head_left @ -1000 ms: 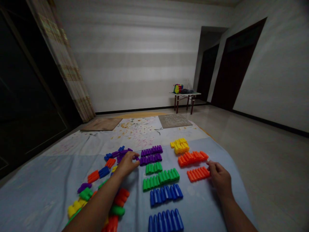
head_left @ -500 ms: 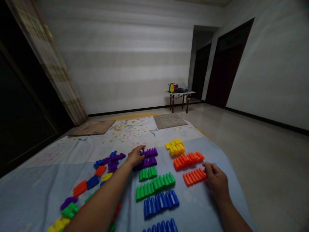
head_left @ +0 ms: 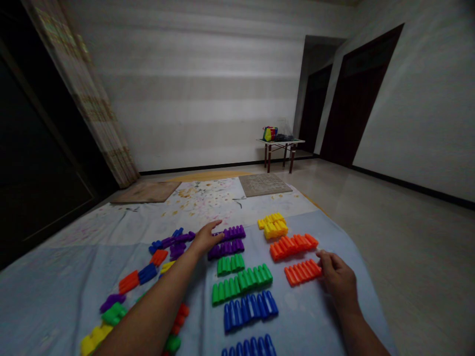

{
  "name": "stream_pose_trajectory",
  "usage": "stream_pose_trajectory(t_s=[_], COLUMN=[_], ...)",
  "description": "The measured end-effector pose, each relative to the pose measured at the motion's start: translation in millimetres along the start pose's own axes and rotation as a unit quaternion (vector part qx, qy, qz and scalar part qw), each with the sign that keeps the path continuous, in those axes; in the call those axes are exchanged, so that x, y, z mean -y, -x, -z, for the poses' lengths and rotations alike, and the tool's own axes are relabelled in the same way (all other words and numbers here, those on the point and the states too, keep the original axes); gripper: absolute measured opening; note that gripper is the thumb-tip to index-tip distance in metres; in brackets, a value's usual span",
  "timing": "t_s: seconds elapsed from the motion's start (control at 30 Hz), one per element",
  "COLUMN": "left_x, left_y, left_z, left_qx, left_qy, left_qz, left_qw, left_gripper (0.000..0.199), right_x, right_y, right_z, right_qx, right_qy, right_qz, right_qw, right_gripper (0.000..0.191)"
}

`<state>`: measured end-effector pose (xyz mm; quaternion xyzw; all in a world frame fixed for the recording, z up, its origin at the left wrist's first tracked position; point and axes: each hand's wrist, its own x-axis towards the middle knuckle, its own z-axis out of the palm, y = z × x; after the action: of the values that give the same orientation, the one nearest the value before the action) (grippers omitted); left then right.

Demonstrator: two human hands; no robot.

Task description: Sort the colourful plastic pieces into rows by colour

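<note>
My left hand (head_left: pixel 208 239) reaches over the left end of the rows of purple bullet-shaped plastic pieces (head_left: pixel 234 232), thumb and forefinger apart, nothing seen between them. Its lower fingers are hidden. At the right end of a row of orange pieces (head_left: pixel 302 273), my right hand (head_left: pixel 338 277) has its fingers curled in; whether they hold a piece is hidden. Another orange group (head_left: pixel 294 246) lies just beyond, with stacked yellow pieces (head_left: pixel 273 226) behind it. Green rows (head_left: pixel 243 284) and blue rows (head_left: pixel 251 311) line up nearer to me.
Left of my left forearm lie mixed pieces: purple (head_left: pixel 177 249), orange (head_left: pixel 128 282), blue (head_left: pixel 147 273), green (head_left: pixel 114 313) and yellow (head_left: pixel 95 338). A flowered cloth (head_left: pixel 208 195) covers the surface, with a grey mat (head_left: pixel 264 185) and a brown board (head_left: pixel 146 192) at its far edge. A small table (head_left: pixel 281 142) stands beyond.
The view has shifted slightly, moving everything a little to the right. My left thumb and forefinger have spread wider by the purple rows. My right hand keeps its place beside the orange row.
</note>
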<state>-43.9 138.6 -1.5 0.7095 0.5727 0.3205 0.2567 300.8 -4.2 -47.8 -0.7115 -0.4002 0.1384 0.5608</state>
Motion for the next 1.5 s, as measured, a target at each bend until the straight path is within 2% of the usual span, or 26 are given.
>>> stream_pose_trajectory(t_s=[0.13, 0.3, 0.4, 0.53, 0.77, 0.87, 0.97, 1.17, 1.27, 1.37, 1.43, 1.5], left_x=[6, 23, 35, 44, 37, 35, 32, 27, 26, 22, 19, 19], left_y=[35, 104, 143, 174, 195, 199, 202, 195, 189, 192, 202, 216], left_z=[36.1, 73.9, 82.5, 83.8, 80.2, 74.4, 62.9, 39.8, 42.1, 52.1, 58.4, 61.8], left_qx=[-0.032, -0.075, -0.11, -0.107, -0.04, -0.029, -0.041, -0.124, -0.141, -0.146, -0.125, -0.076], left_qy=[0.017, 0.032, 0.006, -0.049, -0.113, -0.146, -0.159, -0.176, -0.153, -0.127, -0.132, -0.163], left_qz=[-0.002, 0.033, 0.065, 0.068, 0.063, 0.037, 0.006, -0.002, -0.002, -0.009, -0.029, -0.059], left_qw=[0.999, 0.996, 0.992, 0.991, 0.991, 0.988, 0.986, 0.977, 0.978, 0.981, 0.983, 0.982], left_gripper=[0.052, 0.048, 0.043, 0.039, 0.042, 0.039, 0.032, 0.032, 0.033, 0.035, 0.036, 0.039], right_x=[-1, -2, -7, -16, -27, -27, -25, -20, -20, -23, -25, -27], right_y=[1, 1, -1, -4, -7, -7, -6, -4, -4, -6, -8, -9], right_z=[1, 3, 4, 4, 3, 3, 2, 2, 2, 2, 1, 0], right_qx=[-0.009, -0.009, -0.009, -0.009, -0.002, 0.002, -0.006, -0.005, -0.003, 0.001, -0.002, -0.006], right_qy=[0.006, 0.019, 0.035, 0.048, 0.056, 0.064, 0.066, 0.071, 0.077, 0.074, 0.068, 0.066], right_qz=[0.01, 0.016, 0.019, 0.015, 0.0, 0.002, 0.015, 0.015, 0.014, 0.013, 0.018, 0.02], right_qw=[1.0, 1.0, 0.999, 0.999, 0.998, 0.998, 0.998, 0.997, 0.997, 0.997, 0.997, 0.998], right_gripper=[0.053, 0.054, 0.053, 0.049, 0.044, 0.044, 0.044, 0.045, 0.044, 0.046, 0.047, 0.048])
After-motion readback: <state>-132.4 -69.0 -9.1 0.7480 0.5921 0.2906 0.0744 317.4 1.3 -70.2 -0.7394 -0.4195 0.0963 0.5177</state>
